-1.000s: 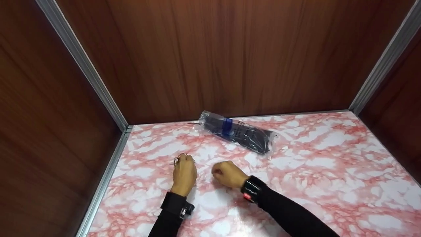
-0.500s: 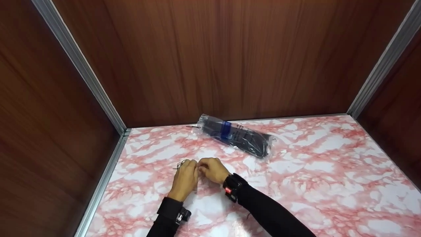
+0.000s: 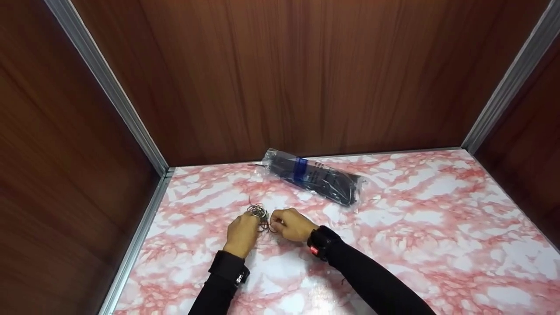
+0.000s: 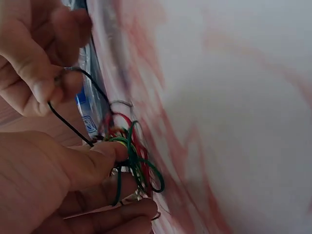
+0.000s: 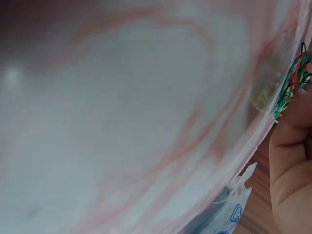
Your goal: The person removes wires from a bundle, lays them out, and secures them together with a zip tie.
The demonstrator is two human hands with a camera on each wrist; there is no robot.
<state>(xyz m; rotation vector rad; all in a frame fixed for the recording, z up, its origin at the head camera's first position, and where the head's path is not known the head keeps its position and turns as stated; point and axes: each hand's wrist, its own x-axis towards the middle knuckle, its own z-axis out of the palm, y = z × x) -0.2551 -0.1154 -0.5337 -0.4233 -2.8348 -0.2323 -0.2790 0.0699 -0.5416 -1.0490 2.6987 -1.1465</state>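
Green and red, one tangled wire bundle (image 3: 259,212) is left of the tabletop's (image 3: 428,236) middle. Our left hand (image 3: 243,234) pinches it, our right hand (image 3: 295,225) one dark strand (image 4: 70,124). One plastic packet (image 3: 313,177) slants near the back edge; we have room toward the right edge.

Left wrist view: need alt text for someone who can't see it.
A person's left grip pinches a tangle of green, red and yellow wires while the right grip, above it in frame, holds a dark strand leading to the tangle. A pink-and-white marbled surface fills the right side; a plastic package with blue print shows behind.
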